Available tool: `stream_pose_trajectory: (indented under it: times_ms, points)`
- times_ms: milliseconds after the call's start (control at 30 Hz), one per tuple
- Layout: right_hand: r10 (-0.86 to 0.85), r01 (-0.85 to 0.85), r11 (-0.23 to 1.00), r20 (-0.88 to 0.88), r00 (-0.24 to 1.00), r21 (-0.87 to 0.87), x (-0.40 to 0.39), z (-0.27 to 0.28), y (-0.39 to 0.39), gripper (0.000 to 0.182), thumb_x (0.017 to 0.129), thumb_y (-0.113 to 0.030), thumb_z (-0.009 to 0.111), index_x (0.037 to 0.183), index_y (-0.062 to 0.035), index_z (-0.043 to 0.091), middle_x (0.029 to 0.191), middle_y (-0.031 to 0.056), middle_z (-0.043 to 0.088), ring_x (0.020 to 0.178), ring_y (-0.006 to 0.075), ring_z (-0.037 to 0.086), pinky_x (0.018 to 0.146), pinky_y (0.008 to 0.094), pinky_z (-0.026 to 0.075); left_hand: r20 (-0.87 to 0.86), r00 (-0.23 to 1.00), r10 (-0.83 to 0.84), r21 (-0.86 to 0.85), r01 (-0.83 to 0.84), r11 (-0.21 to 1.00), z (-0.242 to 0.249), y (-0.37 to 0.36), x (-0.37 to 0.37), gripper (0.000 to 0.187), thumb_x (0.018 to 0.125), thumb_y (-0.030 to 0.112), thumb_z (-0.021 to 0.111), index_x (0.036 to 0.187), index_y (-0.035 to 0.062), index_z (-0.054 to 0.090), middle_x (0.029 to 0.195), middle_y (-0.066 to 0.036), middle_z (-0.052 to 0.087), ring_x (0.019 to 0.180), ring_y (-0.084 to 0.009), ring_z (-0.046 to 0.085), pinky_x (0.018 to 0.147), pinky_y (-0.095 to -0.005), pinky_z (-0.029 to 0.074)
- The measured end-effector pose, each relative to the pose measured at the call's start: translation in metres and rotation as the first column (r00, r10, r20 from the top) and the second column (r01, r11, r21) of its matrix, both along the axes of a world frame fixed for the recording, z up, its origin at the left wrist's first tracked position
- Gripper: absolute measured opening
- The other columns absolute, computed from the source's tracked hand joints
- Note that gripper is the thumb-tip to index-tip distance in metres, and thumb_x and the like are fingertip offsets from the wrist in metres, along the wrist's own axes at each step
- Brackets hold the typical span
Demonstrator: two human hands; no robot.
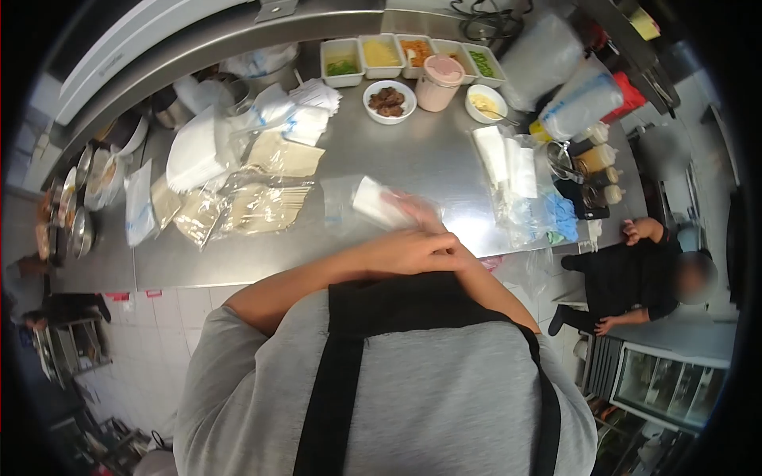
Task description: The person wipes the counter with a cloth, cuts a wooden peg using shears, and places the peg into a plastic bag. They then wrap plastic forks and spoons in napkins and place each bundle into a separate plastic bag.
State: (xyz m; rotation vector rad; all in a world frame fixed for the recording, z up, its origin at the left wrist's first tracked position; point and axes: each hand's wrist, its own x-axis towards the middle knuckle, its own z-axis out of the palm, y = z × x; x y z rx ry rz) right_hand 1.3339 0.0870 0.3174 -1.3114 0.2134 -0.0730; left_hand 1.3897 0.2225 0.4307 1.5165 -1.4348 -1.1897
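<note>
My left hand point(425, 251) is close to my body, thumb and fingers pressed together right at my right wrist; what it pinches, if anything, is hidden. Beyond it, my right hand point(414, 209) reaches over the steel table point(349, 248), its fingers smeared by motion. Those fingers overlap the end of a white folded paper or packet point(375, 203), also blurred. Clear plastic film point(337, 200) shows on the table just left of the packet.
Stacks of paper bags point(266, 208) and white sheets point(198, 151) lie left. At the back are topping tubs point(379, 54), a meat bowl point(389, 101), a pink-lidded container point(439, 82) and a small bowl point(486, 103). White rolls point(520, 166) and sauce bottles point(599, 157) stand right. A person point(635, 274) sits far right.
</note>
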Motion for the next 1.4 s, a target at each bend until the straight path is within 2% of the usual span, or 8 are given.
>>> stream_pose_trajectory:
  times_ms: [67, 133, 267, 400, 600, 800, 1300, 1400]
  points:
    - [0.126, -0.09, 0.915, 0.067, 0.99, -0.394, 0.003, -0.009, -0.002, 0.024, 0.085, -0.015, 0.062, 0.106, -0.0043, 0.065, 0.118, 0.008, 0.057, 0.107, 0.0179, 0.053, 0.09, 0.0339, 0.044, -0.023, 0.999, 0.031, -0.005, -0.031, 0.999, -0.007, 0.0, 0.001, 0.03, 0.09, 0.032, 0.058, 0.11, 0.0092, 0.061, 0.105, -0.013, 0.063, 0.1, -0.0304, 0.059, 0.088, -0.0367, 0.044]
    - [0.218, -0.037, 0.536, 0.096, 0.971, -0.844, -0.012, -0.013, -0.007, 0.025, 0.083, -0.014, 0.067, 0.107, -0.0052, 0.065, 0.114, 0.0095, 0.059, 0.104, 0.0206, 0.055, 0.087, 0.0344, 0.045, 0.324, 0.917, 0.231, -0.555, -0.013, 0.831, -0.001, 0.007, 0.028, 0.031, 0.082, 0.024, 0.066, 0.108, 0.009, 0.061, 0.107, -0.012, 0.062, 0.104, -0.0307, 0.057, 0.089, -0.0385, 0.044]
    - [0.349, -0.073, 0.512, 0.13, 0.928, -0.856, -0.005, 0.022, -0.005, 0.017, 0.085, -0.011, 0.063, 0.101, -0.0128, 0.07, 0.1, 0.0113, 0.065, 0.091, 0.0272, 0.062, 0.084, 0.0363, 0.048, 0.564, 0.808, 0.169, -0.22, -0.05, 0.974, -0.051, 0.013, 0.124, 0.026, 0.076, 0.022, 0.07, 0.098, 0.0103, 0.065, 0.102, -0.011, 0.064, 0.098, -0.027, 0.06, 0.082, -0.0382, 0.047]
    - [0.385, -0.246, 0.679, 0.051, 0.922, -0.691, -0.005, 0.019, -0.006, 0.028, 0.087, -0.008, 0.057, 0.109, -0.0192, 0.068, 0.104, 0.0141, 0.062, 0.091, 0.0308, 0.059, 0.084, 0.0327, 0.046, 0.357, 0.93, 0.089, -0.034, -0.083, 0.996, -0.052, 0.001, 0.118, 0.02, 0.073, 0.019, 0.071, 0.088, 0.0066, 0.064, 0.091, -0.009, 0.065, 0.088, -0.0261, 0.062, 0.079, -0.0359, 0.048]
    - [0.296, -0.263, 0.163, -0.208, 0.932, -0.951, 0.005, 0.029, 0.001, 0.041, 0.09, -0.012, 0.048, 0.129, -0.0191, 0.055, 0.117, 0.0136, 0.057, 0.103, 0.0281, 0.057, 0.091, 0.034, 0.043, 0.528, 0.843, 0.097, -0.233, 0.034, 0.972, -0.02, -0.041, 0.092, 0.022, 0.073, 0.026, 0.07, 0.091, 0.0126, 0.065, 0.094, -0.005, 0.066, 0.093, -0.0238, 0.061, 0.08, -0.0382, 0.044]
    - [0.045, -0.248, 0.351, -0.249, 0.968, -0.903, 0.003, 0.004, -0.02, 0.042, 0.088, -0.015, 0.051, 0.129, -0.0133, 0.054, 0.117, 0.0146, 0.057, 0.113, 0.028, 0.053, 0.097, 0.0379, 0.041, 0.671, 0.721, 0.173, -0.412, 0.168, 0.895, -0.006, -0.041, 0.046, 0.033, 0.072, 0.022, 0.072, 0.102, 0.013, 0.062, 0.107, -0.006, 0.061, 0.111, -0.0229, 0.051, 0.096, -0.0423, 0.034]
    - [0.271, -0.094, 0.771, 0.192, 0.943, -0.629, 0.016, 0.004, -0.008, 0.042, 0.083, -0.015, 0.055, 0.125, -0.0124, 0.057, 0.121, 0.0147, 0.056, 0.121, 0.0291, 0.048, 0.103, 0.0394, 0.036, 0.625, 0.725, 0.289, -0.657, 0.29, 0.696, -0.036, -0.067, -0.021, 0.023, 0.068, 0.028, 0.068, 0.082, 0.0113, 0.06, 0.093, -0.003, 0.058, 0.103, -0.0218, 0.052, 0.096, -0.046, 0.033]
    - [0.274, -0.098, 0.712, 0.146, 0.95, -0.695, 0.003, 0.037, -0.015, 0.037, 0.085, -0.016, 0.056, 0.122, -0.0118, 0.059, 0.122, 0.0115, 0.057, 0.122, 0.0276, 0.047, 0.105, 0.0398, 0.035, 0.362, 0.78, 0.511, -0.747, -0.085, 0.659, -0.002, -0.04, 0.014, 0.036, 0.078, 0.031, 0.067, 0.108, 0.0131, 0.058, 0.112, -0.005, 0.058, 0.119, -0.0255, 0.046, 0.102, -0.0459, 0.032]
